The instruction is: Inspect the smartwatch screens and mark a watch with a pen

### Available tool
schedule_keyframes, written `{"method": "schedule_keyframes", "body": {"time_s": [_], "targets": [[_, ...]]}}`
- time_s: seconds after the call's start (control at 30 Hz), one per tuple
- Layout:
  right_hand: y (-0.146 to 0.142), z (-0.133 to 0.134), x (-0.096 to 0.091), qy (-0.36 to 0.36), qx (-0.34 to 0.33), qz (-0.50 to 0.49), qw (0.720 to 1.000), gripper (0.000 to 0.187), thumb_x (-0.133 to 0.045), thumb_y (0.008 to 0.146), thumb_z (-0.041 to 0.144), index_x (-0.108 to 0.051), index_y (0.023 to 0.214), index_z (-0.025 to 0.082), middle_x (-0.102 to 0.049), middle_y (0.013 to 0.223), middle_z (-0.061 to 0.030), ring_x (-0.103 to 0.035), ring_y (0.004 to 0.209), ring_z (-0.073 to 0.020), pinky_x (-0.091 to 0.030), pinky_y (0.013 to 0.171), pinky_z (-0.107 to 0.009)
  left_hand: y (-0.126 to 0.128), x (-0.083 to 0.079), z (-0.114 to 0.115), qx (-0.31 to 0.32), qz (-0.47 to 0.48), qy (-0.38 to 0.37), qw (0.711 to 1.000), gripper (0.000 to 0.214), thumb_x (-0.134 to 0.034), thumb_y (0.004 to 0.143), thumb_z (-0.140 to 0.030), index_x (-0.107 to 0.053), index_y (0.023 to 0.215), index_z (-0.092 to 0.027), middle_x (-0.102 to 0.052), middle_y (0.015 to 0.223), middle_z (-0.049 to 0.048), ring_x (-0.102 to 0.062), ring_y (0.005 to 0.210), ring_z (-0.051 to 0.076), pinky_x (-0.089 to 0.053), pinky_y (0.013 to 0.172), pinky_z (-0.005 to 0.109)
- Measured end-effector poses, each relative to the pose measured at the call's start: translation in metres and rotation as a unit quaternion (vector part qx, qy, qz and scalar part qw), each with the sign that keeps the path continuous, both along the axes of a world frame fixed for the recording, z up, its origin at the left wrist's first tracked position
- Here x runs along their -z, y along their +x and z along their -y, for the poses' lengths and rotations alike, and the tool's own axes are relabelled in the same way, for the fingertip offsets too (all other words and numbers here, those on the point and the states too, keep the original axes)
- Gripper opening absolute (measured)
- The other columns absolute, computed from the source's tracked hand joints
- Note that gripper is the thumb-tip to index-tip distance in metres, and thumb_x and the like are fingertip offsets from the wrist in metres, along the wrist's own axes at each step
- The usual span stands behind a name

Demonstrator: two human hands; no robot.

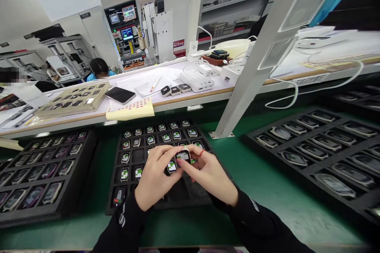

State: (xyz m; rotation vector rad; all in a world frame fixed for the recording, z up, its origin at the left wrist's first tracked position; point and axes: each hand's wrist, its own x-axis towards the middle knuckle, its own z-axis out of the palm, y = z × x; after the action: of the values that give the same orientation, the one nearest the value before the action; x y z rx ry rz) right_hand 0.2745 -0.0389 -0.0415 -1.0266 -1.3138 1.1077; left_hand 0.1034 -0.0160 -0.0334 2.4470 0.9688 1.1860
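Observation:
A square smartwatch body (183,155) with a lit screen is held between both hands, above a black foam tray (138,155). My left hand (157,172) grips the watch's left and upper edge with thumb and fingers. On its other side, my right hand (209,168) has its thumb against the screen and its fingers round the right edge. Several watches with green-and-white screens sit in the tray's slots, and part of the tray is hidden behind my hands. A dark watch with a coloured display (119,196) lies in the front left slot.
More foam trays of watches stand at the left (67,201) and right (311,154) on the green bench (237,221). A slanted metal post (240,101) rises behind. The shelf holds a phone (120,95), a white charger block (197,81) and a beige tray (74,101). People sit beyond.

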Motion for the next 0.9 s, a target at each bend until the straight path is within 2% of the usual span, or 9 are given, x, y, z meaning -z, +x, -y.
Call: {"method": "schedule_keyframes", "body": {"time_s": [0.13,0.3,0.4,0.5,0.6,0.7,0.77,0.9], "targets": [[0.002,-0.002,-0.003,0.004,-0.021,-0.044,0.999,0.033,-0.063,0.094,0.048,-0.066,0.1,0.015,-0.058,0.079,-0.0024,-0.049,0.045,-0.0111,-0.047,0.04,-0.022,0.0,-0.004,-0.004,0.009,-0.004,0.01,1.0,0.047,-0.071,0.087,-0.013,-0.06,0.13,-0.028,-0.068,0.117,0.0042,-0.064,0.109,0.021,-0.051,0.096,0.036],[0.009,-0.006,-0.003,0.019,0.057,-0.027,0.998,0.039,-0.063,0.094,0.052,-0.072,0.1,0.015,-0.057,0.073,-0.0024,-0.049,0.048,-0.0127,-0.049,0.043,-0.023,-0.004,-0.015,-0.015,0.002,0.001,0.025,1.0,0.045,-0.071,0.089,-0.015,-0.059,0.13,-0.029,-0.072,0.123,0.0017,-0.066,0.11,0.019,-0.048,0.1,0.035],[0.013,-0.007,-0.002,0.018,0.097,-0.017,0.995,0.038,-0.066,0.093,0.05,-0.074,0.108,0.015,-0.065,0.082,-0.0055,-0.05,0.05,-0.0131,-0.051,0.047,-0.024,-0.007,-0.022,-0.021,-0.014,0.027,-0.003,1.0,0.048,-0.071,0.088,-0.016,-0.058,0.133,-0.029,-0.071,0.123,0.0016,-0.066,0.108,0.018,-0.05,0.099,0.032],[0.018,-0.007,-0.001,0.025,0.125,0.004,0.992,0.033,-0.071,0.09,0.046,-0.076,0.106,0.018,-0.07,0.093,-0.008,-0.056,0.056,-0.0163,-0.053,0.05,-0.027,-0.009,-0.028,-0.026,-0.026,0.049,-0.036,0.998,0.052,-0.072,0.086,-0.016,-0.058,0.135,-0.029,-0.071,0.119,0.002,-0.065,0.098,0.017,-0.053,0.093,0.03],[0.023,-0.007,-0.001,0.066,0.138,0.03,0.988,0.025,-0.07,0.092,0.043,-0.077,0.102,0.021,-0.072,0.104,-0.0084,-0.066,0.08,-0.0251,-0.057,0.065,-0.033,-0.009,-0.034,-0.028,-0.029,0.067,-0.05,0.996,0.052,-0.071,0.086,-0.018,-0.058,0.136,-0.028,-0.069,0.123,0.0042,-0.064,0.095,0.017,-0.055,0.092,0.032],[0.027,-0.01,-0.006,0.119,0.123,0.052,0.984,0.023,-0.066,0.098,0.042,-0.076,0.106,0.023,-0.07,0.112,-0.0077,-0.064,0.105,-0.0297,-0.054,0.086,-0.039,-0.007,-0.039,-0.029,-0.019,0.075,-0.048,0.996,0.052,-0.071,0.087,-0.018,-0.058,0.136,-0.026,-0.069,0.125,0.0055,-0.064,0.095,0.017,-0.054,0.093,0.033],[0.027,-0.014,-0.011,0.142,0.092,0.065,0.983,0.024,-0.062,0.103,0.041,-0.074,0.115,0.025,-0.068,0.118,-0.0068,-0.062,0.11,-0.0282,-0.05,0.095,-0.039,-0.004,-0.043,-0.029,-0.007,0.073,-0.037,0.997,0.052,-0.071,0.087,-0.017,-0.058,0.136,-0.025,-0.07,0.12,0.0051,-0.064,0.093,0.017,-0.054,0.092,0.033],[0.023,-0.022,-0.025,0.179,-0.002,0.041,0.983,0.028,-0.059,0.107,0.041,-0.066,0.132,0.032,-0.059,0.131,-0.0045,-0.063,0.108,-0.0234,-0.053,0.089,-0.033,0.002,-0.049,-0.029,0.018,0.071,-0.015,0.997,0.054,-0.07,0.086,-0.012,-0.058,0.137,-0.024,-0.071,0.107,0.0031,-0.064,0.093,0.017,-0.054,0.092,0.031]]}}
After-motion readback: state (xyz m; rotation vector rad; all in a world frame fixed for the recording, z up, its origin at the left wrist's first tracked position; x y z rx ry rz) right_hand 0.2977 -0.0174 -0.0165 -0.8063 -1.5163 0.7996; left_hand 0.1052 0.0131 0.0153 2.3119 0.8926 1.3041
